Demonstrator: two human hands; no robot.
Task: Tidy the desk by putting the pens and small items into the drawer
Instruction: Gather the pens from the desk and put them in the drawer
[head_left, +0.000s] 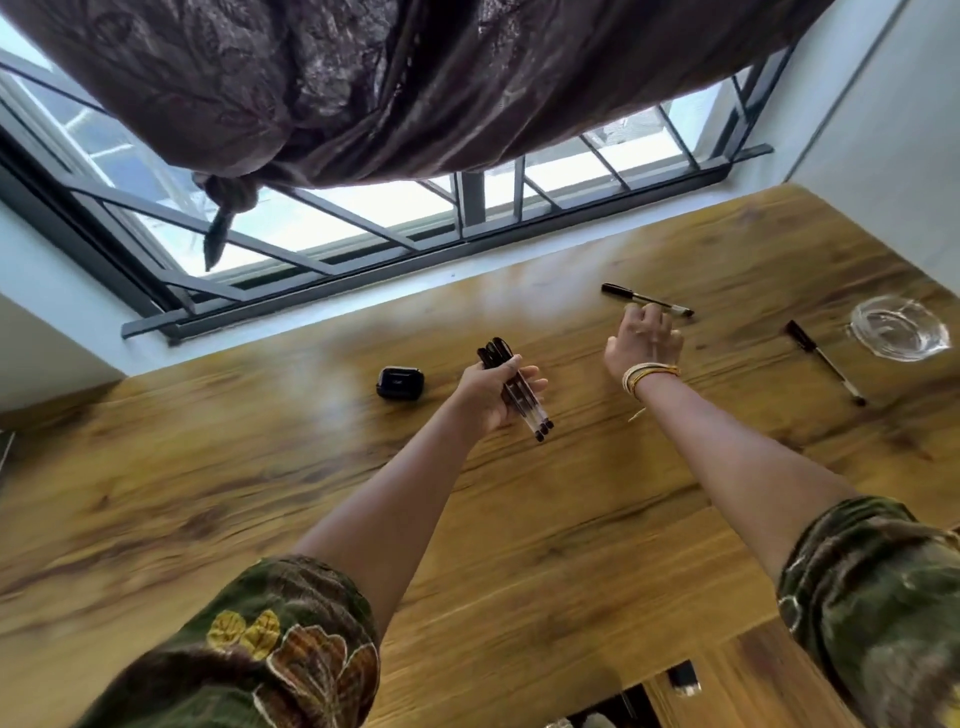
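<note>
- While the left hand (488, 392) grips a bundle of pens (514, 395) above the wooden desk (260, 467), their black caps point toward the window and their clear barrels slant down toward the person.
- The right hand (644, 340) reaches out with loosely bent fingers that hold nothing, its fingertips just beside a black pen (647, 300) lying on the desk near the window sill; whether they touch it I cannot tell.
- Another pen (826, 362) lies farther right, near a clear glass dish (901, 327).
- A small black case (400, 383) sits on the desk just left of the left hand.
- Stacked bangles (647, 378) circle the right wrist, and both arms wear rolled green floral sleeves (291, 649).
- At the bottom edge, part of an open drawer (623, 706) shows below the desk front.
- A knotted dark curtain (363, 88) hangs over the barred window (467, 202).
</note>
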